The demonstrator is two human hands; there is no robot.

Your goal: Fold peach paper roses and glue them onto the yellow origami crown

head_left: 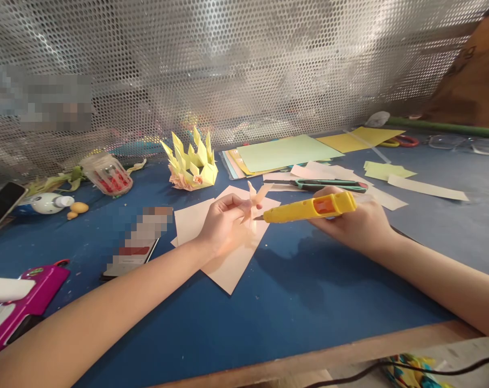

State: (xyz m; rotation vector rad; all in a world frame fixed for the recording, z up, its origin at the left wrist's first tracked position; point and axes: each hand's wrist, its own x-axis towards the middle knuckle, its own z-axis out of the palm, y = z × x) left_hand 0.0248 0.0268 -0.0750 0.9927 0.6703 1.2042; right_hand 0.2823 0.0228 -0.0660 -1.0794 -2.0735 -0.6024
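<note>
Pinched in the fingers of my left hand [227,220] is a small folded pink paper piece [254,200] with pointed parts. My right hand [360,221] is wrapped round a yellow hot glue gun [297,209], whose nozzle points left. The nozzle tip is at the folded paper or just beside it; I cannot tell whether they touch. Pale pink paper sheets [230,275] lie on the table beneath my left hand. Behind that hand stands a yellow folded-paper crown [194,161] with pink paper flowers at its base.
A green utility knife [329,185] lies on pink scraps behind the glue gun. Coloured paper sheets [288,153] are stacked at the back. To the left are a phone [141,242], a jar with red bits [107,175] and a magenta device [46,291]. Perforated metal [244,70] borders the table.
</note>
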